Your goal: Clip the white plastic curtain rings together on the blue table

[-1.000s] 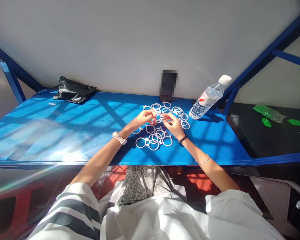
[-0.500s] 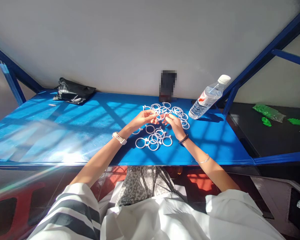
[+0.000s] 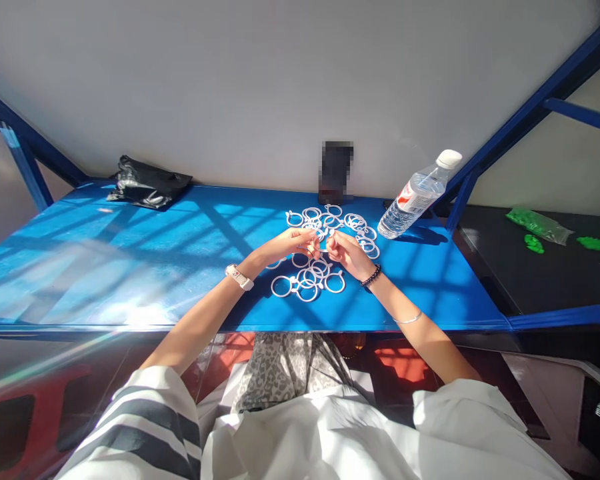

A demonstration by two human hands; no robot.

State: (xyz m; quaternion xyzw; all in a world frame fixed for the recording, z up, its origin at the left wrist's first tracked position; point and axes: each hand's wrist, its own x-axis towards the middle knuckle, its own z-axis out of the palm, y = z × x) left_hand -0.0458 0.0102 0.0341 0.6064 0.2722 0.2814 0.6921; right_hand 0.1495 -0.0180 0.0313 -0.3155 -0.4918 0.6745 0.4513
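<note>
Pinching one small white ring (image 3: 322, 241) between the closed fingertips of the left hand (image 3: 289, 244) and right hand (image 3: 347, 254), just above the ring pile (image 3: 311, 275) on the blue bench (image 3: 130, 253), works best with a light, steady grip.

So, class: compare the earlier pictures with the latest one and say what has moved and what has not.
Both hands drew slightly nearer the body: the left hand and right hand keep pinching a small white plastic ring between them. The loose white rings, clear plastic water bottle and black plastic bag stayed put.
</note>
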